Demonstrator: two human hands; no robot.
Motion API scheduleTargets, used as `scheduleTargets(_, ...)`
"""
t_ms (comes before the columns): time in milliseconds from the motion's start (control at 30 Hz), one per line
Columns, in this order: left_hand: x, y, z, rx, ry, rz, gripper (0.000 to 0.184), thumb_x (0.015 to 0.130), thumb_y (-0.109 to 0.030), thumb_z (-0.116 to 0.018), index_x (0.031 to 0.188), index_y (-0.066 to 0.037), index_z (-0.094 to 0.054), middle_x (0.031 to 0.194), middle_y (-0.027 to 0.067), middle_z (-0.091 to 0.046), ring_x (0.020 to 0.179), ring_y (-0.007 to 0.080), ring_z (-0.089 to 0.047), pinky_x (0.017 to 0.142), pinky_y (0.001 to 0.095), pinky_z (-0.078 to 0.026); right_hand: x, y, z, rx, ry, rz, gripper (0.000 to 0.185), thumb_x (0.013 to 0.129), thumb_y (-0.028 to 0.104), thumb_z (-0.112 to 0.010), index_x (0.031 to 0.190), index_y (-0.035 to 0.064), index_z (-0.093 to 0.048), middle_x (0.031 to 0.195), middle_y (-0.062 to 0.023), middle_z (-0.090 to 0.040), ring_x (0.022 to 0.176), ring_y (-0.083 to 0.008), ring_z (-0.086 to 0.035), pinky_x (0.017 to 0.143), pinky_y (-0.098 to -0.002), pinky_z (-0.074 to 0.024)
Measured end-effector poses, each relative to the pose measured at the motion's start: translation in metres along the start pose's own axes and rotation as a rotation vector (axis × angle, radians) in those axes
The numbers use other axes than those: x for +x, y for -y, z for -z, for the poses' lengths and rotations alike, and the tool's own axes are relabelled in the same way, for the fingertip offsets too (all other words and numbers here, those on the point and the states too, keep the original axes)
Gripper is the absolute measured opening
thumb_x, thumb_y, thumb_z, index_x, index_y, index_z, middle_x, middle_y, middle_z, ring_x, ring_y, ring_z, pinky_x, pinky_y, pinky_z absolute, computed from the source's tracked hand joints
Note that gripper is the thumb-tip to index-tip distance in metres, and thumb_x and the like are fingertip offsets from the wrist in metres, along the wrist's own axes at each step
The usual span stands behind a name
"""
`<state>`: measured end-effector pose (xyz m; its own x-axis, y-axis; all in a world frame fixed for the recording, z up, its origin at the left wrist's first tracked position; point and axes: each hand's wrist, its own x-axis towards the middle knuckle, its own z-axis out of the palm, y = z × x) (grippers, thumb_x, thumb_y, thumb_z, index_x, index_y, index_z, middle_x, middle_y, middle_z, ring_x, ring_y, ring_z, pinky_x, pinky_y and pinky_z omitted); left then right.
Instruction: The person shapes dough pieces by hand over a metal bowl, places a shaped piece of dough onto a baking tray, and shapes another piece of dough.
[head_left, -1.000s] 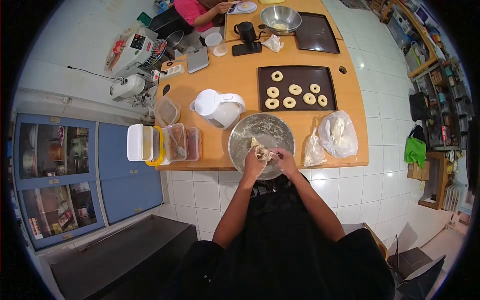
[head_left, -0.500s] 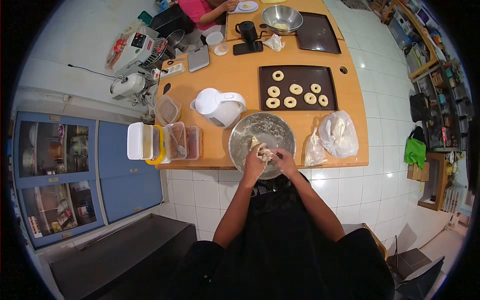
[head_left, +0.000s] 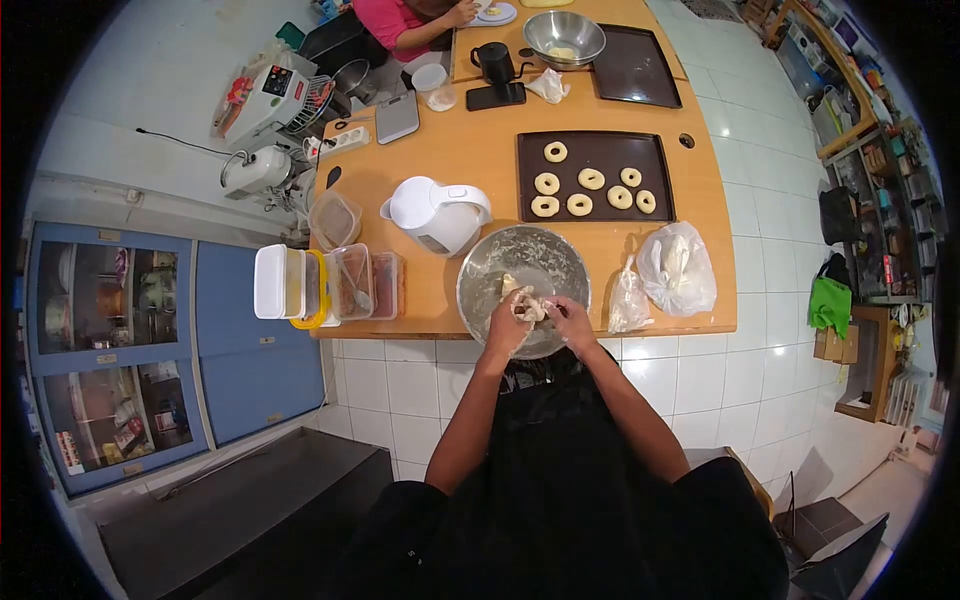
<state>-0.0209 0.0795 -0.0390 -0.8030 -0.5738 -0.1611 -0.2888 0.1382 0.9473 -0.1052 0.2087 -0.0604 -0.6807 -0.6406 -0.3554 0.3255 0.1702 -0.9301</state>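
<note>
Over the near half of a large metal bowl (head_left: 565,265) coated with dough smears, both my hands hold sticky dough (head_left: 531,308) between them. My left hand (head_left: 507,325) has its fingers curled round the dough and is caked with bits of it. Coming from the other side, my right hand (head_left: 570,320) pinches at the right edge of the same dough, its fingers also dusted. A pale lump of dough (head_left: 509,284) shows just beyond my left fingertips. The bowl's bottom under my hands is hidden.
A white electric kettle (head_left: 430,215) stands left of the bowl. Beyond it lies a dark tray (head_left: 600,213) with several dough rings. Plastic bags (head_left: 685,270) of dough sit at right, tubs (head_left: 352,280) at left. Across the table a person in a pink sleeve (head_left: 390,25) handles a small plate.
My hands stay over the bowl, with the fingers shifting slightly on the dough. The person's hand across the table has moved slightly.
</note>
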Motion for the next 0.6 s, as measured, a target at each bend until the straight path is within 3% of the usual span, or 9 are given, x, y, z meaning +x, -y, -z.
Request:
scheduleTargets(100, 0.002, 0.003, 0.006, 0.222, 0.12, 0.051, 0.035, 0.076, 0.001, -0.064, 0.111, 0.002, -0.059, 0.095, 0.0098, -0.066, 0.083, 0.0143, -0.063, 0.073, 0.0288, -0.05, 0.001, 0.003, 0.001, 0.034, 0.0, -0.065, 0.026, 0.091, 0.018, -0.06, 0.107, -0.0014, -0.062, 0.091, -0.0047, -0.064, 0.081, -0.0107, -0.058, 0.073, -0.0259, -0.0471)
scheduleTargets(200, 0.001, 0.0, 0.004, 0.102, 0.038, 0.2, 0.03, 0.077, -0.001, -0.063, 0.107, -0.001, -0.061, 0.09, 0.0091, -0.068, 0.085, 0.02, -0.065, 0.073, 0.0315, -0.05, 0.003, -0.004, 0.001, 0.098, -0.008, -0.078, 0.026, 0.091, 0.018, -0.06, 0.108, -0.0011, -0.062, 0.092, -0.0046, -0.064, 0.083, -0.0108, -0.058, 0.074, -0.0259, -0.0468)
scheduleTargets(300, -0.002, -0.003, 0.004, -0.504, 0.008, 0.464, 0.028, 0.079, -0.006, -0.064, 0.107, 0.0, -0.061, 0.092, 0.0098, -0.067, 0.082, 0.02, -0.065, 0.073, 0.0313, -0.05, 0.007, -0.015, 0.001, 0.045, 0.058, -0.007, 0.026, 0.093, 0.016, -0.058, 0.114, 0.0017, -0.06, 0.099, -0.0027, -0.064, 0.089, -0.0089, -0.057, 0.078, -0.0242, -0.0457)
scheduleTargets(400, 0.0, 0.003, 0.002, -0.135, 0.034, 0.352, 0.03, 0.079, -0.005, -0.064, 0.108, 0.0, -0.061, 0.095, 0.0106, -0.067, 0.081, 0.0186, -0.065, 0.073, 0.0307, -0.051, 0.003, -0.009, 0.002, 0.04, 0.06, -0.013, 0.025, 0.092, 0.012, -0.058, 0.114, 0.0009, -0.06, 0.101, -0.0033, -0.064, 0.091, -0.0098, -0.057, 0.08, -0.0249, -0.0459)
scheduleTargets(500, 0.002, 0.014, -0.001, -0.058, 0.007, 0.099, 0.032, 0.079, -0.004, -0.064, 0.11, 0.0, -0.061, 0.096, 0.0103, -0.067, 0.081, 0.0168, -0.065, 0.073, 0.0292, -0.051, 0.002, -0.003, 0.003, 0.022, 0.08, -0.051, 0.025, 0.092, 0.01, -0.057, 0.115, 0.0005, -0.06, 0.101, -0.0034, -0.064, 0.092, -0.0103, -0.057, 0.081, -0.0254, -0.0459)
scheduleTargets(600, 0.0, -0.002, 0.004, 0.063, 0.07, -0.022, 0.033, 0.078, -0.003, -0.065, 0.11, -0.001, -0.061, 0.093, 0.0101, -0.067, 0.082, 0.0167, -0.065, 0.073, 0.0283, -0.05, 0.004, -0.01, 0.004, 0.036, 0.086, -0.021, 0.026, 0.092, 0.011, -0.057, 0.115, 0.0006, -0.059, 0.102, -0.0035, -0.064, 0.092, -0.0109, -0.057, 0.081, -0.0256, -0.0459)
